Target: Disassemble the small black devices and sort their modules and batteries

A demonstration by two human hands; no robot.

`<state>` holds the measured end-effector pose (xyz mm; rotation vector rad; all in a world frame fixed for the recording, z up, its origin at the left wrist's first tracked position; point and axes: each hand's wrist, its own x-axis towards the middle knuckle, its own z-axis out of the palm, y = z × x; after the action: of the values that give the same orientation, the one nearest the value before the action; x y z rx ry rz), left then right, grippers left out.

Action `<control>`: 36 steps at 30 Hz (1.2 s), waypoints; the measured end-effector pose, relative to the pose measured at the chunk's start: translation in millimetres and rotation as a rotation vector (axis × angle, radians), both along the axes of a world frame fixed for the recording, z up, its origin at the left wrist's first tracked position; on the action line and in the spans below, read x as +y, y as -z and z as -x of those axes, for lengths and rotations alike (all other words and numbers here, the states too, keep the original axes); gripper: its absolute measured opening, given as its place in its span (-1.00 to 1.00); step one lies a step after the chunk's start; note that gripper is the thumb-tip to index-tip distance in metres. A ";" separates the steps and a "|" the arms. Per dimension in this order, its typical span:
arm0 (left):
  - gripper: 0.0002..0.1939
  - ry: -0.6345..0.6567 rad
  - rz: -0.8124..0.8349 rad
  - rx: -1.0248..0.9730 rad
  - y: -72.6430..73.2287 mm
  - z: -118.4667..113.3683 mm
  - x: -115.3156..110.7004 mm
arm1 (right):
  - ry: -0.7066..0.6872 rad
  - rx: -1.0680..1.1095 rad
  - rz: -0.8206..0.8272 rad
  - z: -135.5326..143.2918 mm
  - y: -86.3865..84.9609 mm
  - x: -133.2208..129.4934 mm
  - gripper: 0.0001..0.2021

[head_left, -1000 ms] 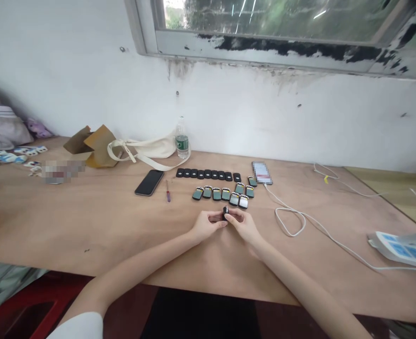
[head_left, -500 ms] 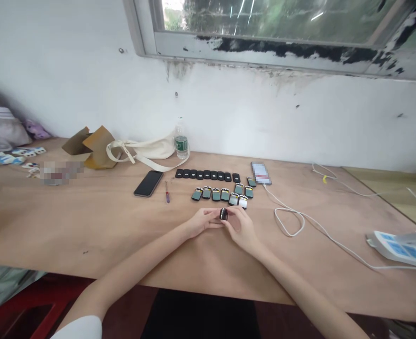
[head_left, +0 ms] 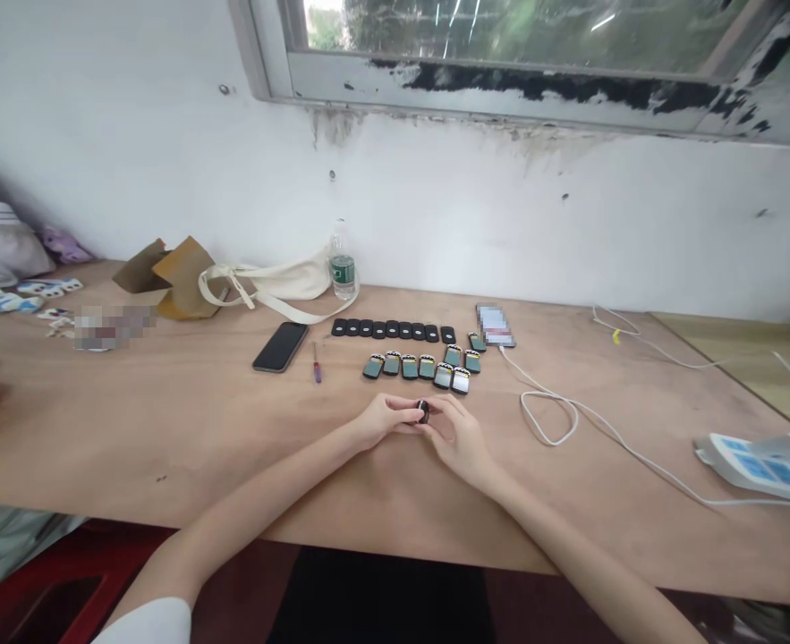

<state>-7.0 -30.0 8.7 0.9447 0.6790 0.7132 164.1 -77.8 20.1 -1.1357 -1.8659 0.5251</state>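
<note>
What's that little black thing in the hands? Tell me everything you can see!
The little black thing looks shiny, perhaps plastic, with a pale streak. The left hand and right hand hold it between them, seemingly on edge, just closer to the viewer than the green-faced pieces. Fingers hide some of it, and it's too small to make out its parts.

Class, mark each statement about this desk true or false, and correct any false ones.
1. The left hand and right hand hold one black piece between them. True.
2. The bottle lies on its side. False: the bottle stands upright.
3. The screwdriver lies between the black phone and the hands. False: the screwdriver is beside the black phone, farther from the person than the hands.
4. The white cable meets the lit phone. True.
</note>
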 end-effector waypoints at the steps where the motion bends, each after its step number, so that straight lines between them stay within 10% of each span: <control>1: -0.54 0.001 0.001 -0.004 0.4 0.4 0.2 | 0.001 0.007 0.009 0.6 -1.4 -0.9 -0.76; 36: -0.44 -0.117 -0.015 0.061 9.9 -4.3 2.0 | -0.131 0.386 0.288 8.4 3.4 3.7 -0.80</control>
<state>-2.7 -28.0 -1.2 0.9493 0.7889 0.7959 155.6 -74.0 16.7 -1.0099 -1.5646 1.0374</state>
